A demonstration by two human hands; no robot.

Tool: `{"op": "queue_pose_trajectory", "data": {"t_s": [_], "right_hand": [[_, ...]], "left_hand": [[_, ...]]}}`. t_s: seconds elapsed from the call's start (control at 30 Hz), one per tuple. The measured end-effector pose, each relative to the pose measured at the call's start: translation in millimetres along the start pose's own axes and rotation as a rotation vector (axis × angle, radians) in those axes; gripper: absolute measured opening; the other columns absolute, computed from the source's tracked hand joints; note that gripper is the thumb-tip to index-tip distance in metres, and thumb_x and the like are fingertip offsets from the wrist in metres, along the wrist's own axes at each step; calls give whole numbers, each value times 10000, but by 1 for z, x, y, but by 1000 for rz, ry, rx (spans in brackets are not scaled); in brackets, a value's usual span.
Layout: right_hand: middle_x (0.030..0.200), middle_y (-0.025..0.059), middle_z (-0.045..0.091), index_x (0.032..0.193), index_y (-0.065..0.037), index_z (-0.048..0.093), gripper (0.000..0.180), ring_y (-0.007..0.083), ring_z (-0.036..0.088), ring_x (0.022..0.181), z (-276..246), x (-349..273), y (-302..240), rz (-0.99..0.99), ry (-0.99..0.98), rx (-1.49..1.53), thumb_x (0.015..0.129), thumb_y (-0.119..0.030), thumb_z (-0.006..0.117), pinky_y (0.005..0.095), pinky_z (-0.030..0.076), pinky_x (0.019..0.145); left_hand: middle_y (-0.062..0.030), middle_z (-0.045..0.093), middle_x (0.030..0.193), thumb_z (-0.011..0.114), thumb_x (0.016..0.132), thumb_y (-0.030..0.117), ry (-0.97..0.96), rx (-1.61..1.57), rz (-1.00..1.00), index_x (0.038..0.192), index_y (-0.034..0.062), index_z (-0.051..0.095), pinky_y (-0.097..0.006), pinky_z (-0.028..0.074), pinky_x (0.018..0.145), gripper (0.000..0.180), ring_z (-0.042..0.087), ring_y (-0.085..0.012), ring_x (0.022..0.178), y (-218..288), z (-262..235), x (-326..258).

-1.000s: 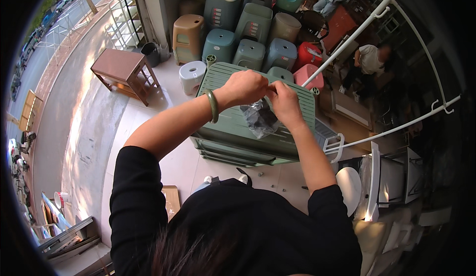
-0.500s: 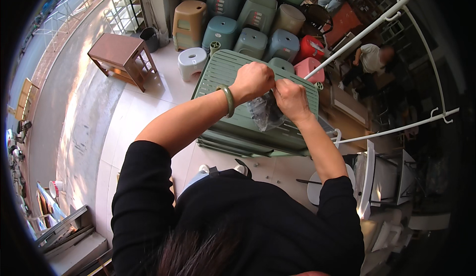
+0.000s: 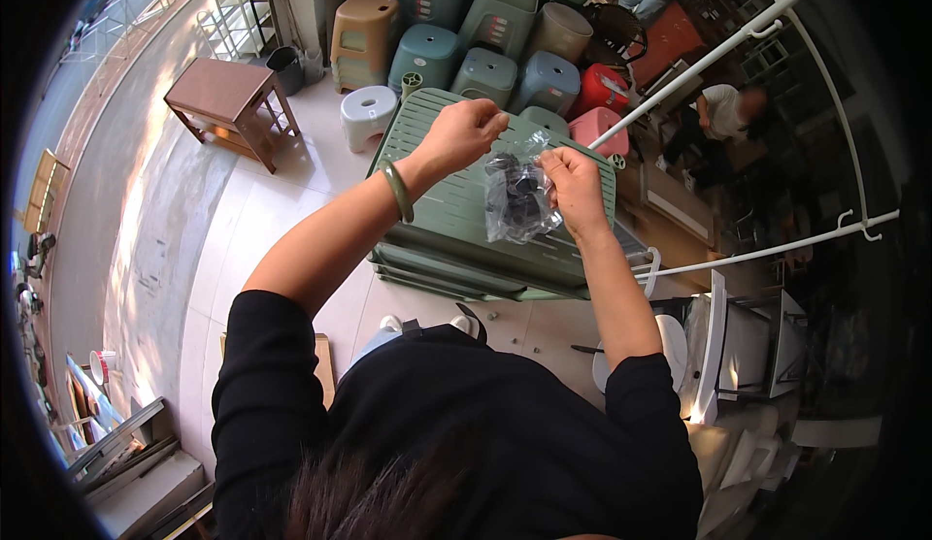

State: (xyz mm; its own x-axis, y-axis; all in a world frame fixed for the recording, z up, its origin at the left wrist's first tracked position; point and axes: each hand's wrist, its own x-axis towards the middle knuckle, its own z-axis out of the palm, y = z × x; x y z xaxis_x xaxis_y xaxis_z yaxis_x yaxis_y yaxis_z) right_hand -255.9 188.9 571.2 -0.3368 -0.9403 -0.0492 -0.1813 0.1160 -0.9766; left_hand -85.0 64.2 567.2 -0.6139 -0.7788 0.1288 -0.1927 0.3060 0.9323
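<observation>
A clear plastic bag (image 3: 519,222) with dark pieces in it hangs over the green slatted top (image 3: 437,137) of a plastic rack. My right hand (image 3: 575,186) pinches the bag's upper edge between thumb and fingers. To the left of the bag, my left hand (image 3: 464,134) is closed, its fingertips pressed together and apart from the bag. Whatever those fingertips hold, if anything, is too small to make out. A green bangle (image 3: 397,191) circles my left wrist.
Stacked plastic stools (image 3: 485,76) stand behind the rack, with a small white stool (image 3: 367,113) nearer. A brown wooden table (image 3: 221,89) is at the left. White metal poles (image 3: 694,74) extend at the right. Two people sit farther back, one in a white shirt (image 3: 723,111).
My hands were together at the bag's top; they have parted. The left moved left, off the bag, while the bag stays in my right hand and shows more fully.
</observation>
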Motion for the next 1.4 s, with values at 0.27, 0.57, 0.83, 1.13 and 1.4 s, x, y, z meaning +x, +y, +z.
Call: {"op": "queue_pose_trajectory", "data": {"t_s": [0.27, 0.57, 0.83, 1.13, 1.4], "right_hand": [[893, 111, 684, 972, -69, 555, 84, 115, 607, 656, 18, -16, -13, 149, -62, 671, 970, -151, 572, 201, 458, 548], [948, 36, 679, 970, -81, 599, 115, 110, 622, 769, 26, -36, -22, -98, 194, 244, 966, -195, 612, 258, 470, 683], [834, 52, 660, 986, -6, 645, 176, 197, 587, 696, 10, -25, -31, -491, 128, -515, 822, -46, 698, 282, 488, 657], [785, 12, 633, 977, 0, 641, 102, 73, 582, 694, 0, -22, -12, -213, 85, 37, 928, -90, 645, 224, 486, 600], [830, 29, 664, 1024, 8, 641, 145, 85, 615, 719, 5, -20, -17, -213, 52, 87, 927, -99, 654, 229, 508, 629]], "left_hand": [[-144, 645, 988, 704, 864, 312, 78, 310, 502, 1006, 4, 655, -374, 507, 791, 343, 645, -296, 895, 17, 18, -38], [-145, 668, 871, 634, 869, 127, -81, 157, 335, 941, 18, 671, -372, 510, 757, 136, 652, -312, 827, 13, 1, -29], [-118, 639, 790, 643, 864, 84, -118, 192, 474, 957, 6, 648, -321, 504, 734, 121, 635, -217, 764, 16, -2, -22], [-98, 612, 880, 692, 793, 64, -61, 246, 369, 971, 41, 627, -344, 503, 726, 191, 623, -242, 808, 11, -7, -25], [-59, 603, 943, 739, 737, 83, 120, 424, 717, 929, 101, 638, -387, 500, 779, 218, 591, -283, 888, 21, 1, -29]]}}
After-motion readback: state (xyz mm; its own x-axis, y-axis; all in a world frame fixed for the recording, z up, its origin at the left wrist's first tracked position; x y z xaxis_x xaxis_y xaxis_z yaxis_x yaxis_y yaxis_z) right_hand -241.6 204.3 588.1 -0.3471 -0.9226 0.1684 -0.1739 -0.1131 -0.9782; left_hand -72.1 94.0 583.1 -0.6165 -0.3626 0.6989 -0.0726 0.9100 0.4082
